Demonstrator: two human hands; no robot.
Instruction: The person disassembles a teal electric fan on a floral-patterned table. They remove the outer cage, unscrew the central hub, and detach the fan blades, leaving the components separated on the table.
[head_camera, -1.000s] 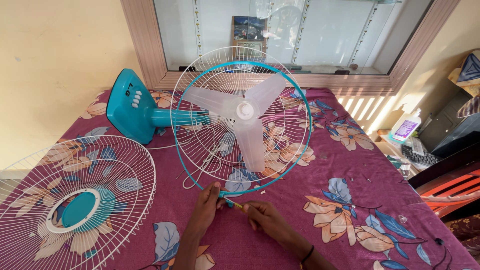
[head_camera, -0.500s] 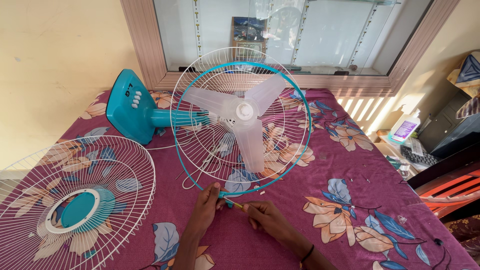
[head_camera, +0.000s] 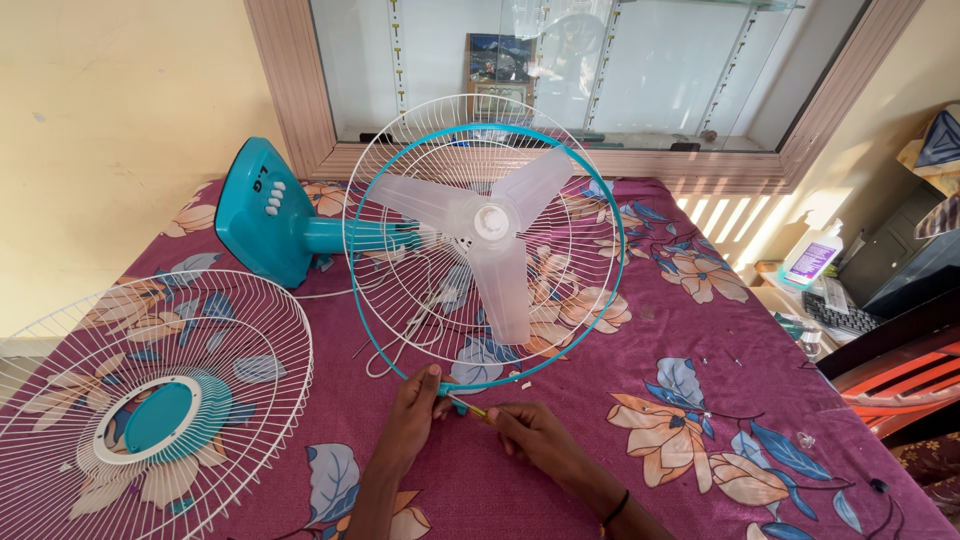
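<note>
A teal table fan lies on its side on a maroon flowered bedsheet (head_camera: 700, 330), its base (head_camera: 262, 210) at the left. Its translucent three-blade propeller (head_camera: 490, 230) sits inside the white rear guard, ringed by a teal rim (head_camera: 600, 190). My left hand (head_camera: 415, 415) pinches the bottom of that rim, at its clasp. My right hand (head_camera: 530, 435) holds a thin yellow-handled screwdriver (head_camera: 468, 407), with the tip at the clasp. The detached front guard (head_camera: 150, 400), white wire with a teal centre, lies flat at the left.
A white power cord (head_camera: 400, 340) loops under the fan. Behind stands a framed glass cabinet (head_camera: 560, 70). At the right, off the bed, are a white bottle (head_camera: 812, 255), a keyboard (head_camera: 840, 310) and a red-and-black wooden chair back (head_camera: 900, 370).
</note>
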